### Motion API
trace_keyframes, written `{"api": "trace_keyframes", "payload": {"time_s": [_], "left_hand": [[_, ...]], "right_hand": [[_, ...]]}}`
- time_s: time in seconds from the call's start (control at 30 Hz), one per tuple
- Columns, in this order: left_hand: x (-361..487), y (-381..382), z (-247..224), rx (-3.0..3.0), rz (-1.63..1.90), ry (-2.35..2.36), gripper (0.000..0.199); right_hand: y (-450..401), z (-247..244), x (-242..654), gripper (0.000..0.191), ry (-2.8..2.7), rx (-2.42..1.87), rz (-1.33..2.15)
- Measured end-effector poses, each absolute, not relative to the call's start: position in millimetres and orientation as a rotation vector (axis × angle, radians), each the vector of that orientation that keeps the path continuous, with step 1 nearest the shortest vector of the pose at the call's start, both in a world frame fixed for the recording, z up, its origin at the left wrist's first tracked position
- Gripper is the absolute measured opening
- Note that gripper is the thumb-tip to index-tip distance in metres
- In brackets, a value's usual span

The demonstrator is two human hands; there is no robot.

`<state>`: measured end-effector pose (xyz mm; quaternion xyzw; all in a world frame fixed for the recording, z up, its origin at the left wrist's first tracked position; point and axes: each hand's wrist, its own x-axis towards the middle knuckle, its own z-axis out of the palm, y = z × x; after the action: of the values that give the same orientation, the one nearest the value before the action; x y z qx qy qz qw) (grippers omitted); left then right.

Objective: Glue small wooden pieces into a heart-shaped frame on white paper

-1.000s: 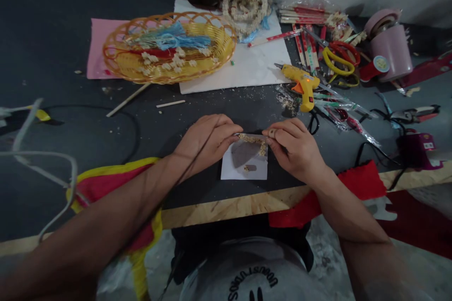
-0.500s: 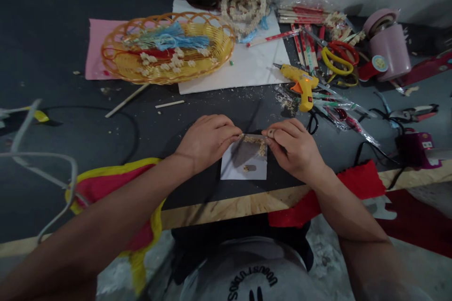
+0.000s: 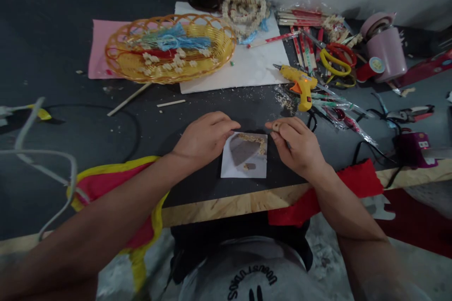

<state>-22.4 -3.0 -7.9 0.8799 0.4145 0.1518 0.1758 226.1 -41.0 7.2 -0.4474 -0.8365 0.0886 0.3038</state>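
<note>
A small white paper square [image 3: 229,167] lies near the table's front edge. Small tan beads [image 3: 262,143] run along its top and right side, and one tan piece [image 3: 246,166] sits lower on it with a shadow. My left hand [image 3: 208,136] is at the paper's upper left corner, fingers pressed together; whatever they hold is too small to make out. To the right of the paper, my right hand [image 3: 296,143] is closed in a pinch around a small pale piece [image 3: 276,127]. A dark gap separates the two hands.
Farther back is a yellow wicker basket [image 3: 123,63] with blue tassels. A yellow glue gun [image 3: 298,82], scissors [image 3: 335,63], a pink container [image 3: 387,51] and pliers [image 3: 411,114] lie to the right. A white cable [image 3: 72,183] loops at left.
Both hands have lifted slightly off the paper's top edge and moved a little apart. More of the bead row and the paper's upper left part now shows.
</note>
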Motion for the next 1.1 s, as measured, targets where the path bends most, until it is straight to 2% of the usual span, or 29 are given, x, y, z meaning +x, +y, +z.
{"api": "trace_keyframes", "payload": {"time_s": [0.17,0.33,0.6,0.77,1.1], "left_hand": [[-30,-5,12,2.525,0.392,1.206,0.034],[-52,-34,14,2.578,0.362,1.005,0.035],[-69,-95,3,2.682,0.221,1.06,0.043],[-69,-120,-3,2.815,0.219,1.152,0.049],[-60,-143,-9,2.849,0.23,1.213,0.05]], "right_hand": [[-50,21,234,0.02,-2.123,-1.271,0.151],[-90,30,243,0.022,-2.228,-1.256,0.161],[-147,7,225,0.029,-2.439,-1.242,0.208],[-153,-3,218,0.027,-2.467,-1.245,0.175],[-154,-11,221,0.026,-2.508,-1.281,0.134]]}}
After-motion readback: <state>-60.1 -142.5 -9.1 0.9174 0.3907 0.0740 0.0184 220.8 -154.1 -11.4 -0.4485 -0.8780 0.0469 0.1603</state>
